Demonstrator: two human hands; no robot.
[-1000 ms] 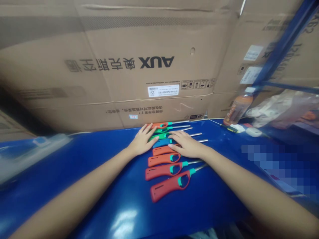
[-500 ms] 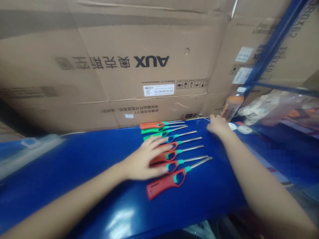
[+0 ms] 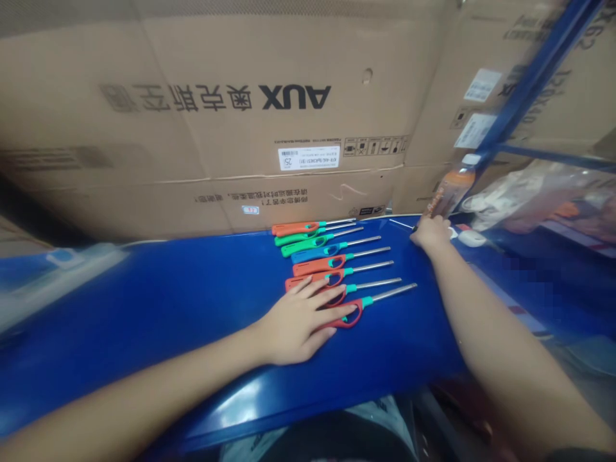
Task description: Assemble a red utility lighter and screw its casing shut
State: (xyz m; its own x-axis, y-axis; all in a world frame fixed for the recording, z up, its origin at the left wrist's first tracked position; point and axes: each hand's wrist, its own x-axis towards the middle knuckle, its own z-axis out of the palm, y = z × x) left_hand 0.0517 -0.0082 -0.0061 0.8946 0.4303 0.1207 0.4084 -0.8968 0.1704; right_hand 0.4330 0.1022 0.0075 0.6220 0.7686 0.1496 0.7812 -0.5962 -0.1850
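Note:
Several long-necked gas lighters lie side by side on the blue tabletop (image 3: 202, 289), their metal necks pointing right. Among them are an orange lighter (image 3: 293, 228) at the back, a green lighter (image 3: 301, 245) and a blue lighter (image 3: 308, 255). My left hand (image 3: 301, 321) lies flat with its fingers spread over the nearest ones, covering most of the front red lighter (image 3: 355, 316). Beside the bottle, my right hand (image 3: 433, 236) is closed. A thin pale rod (image 3: 400, 224) with a dark base sticks out of it to the left; the rest is hidden by the fingers.
A large cardboard box (image 3: 216, 141) stands along the back edge. An orange drink bottle (image 3: 452, 189) is just behind my right hand, with a white rounded object (image 3: 471, 238) beside it. Blue shelf framing (image 3: 534, 90) and plastic bags (image 3: 510, 192) are at the right.
My left hand has slid toward the front of the row, now covering the nearest red lighter, which has shifted. My right hand stays by the bottle, with the rod showing more clearly.

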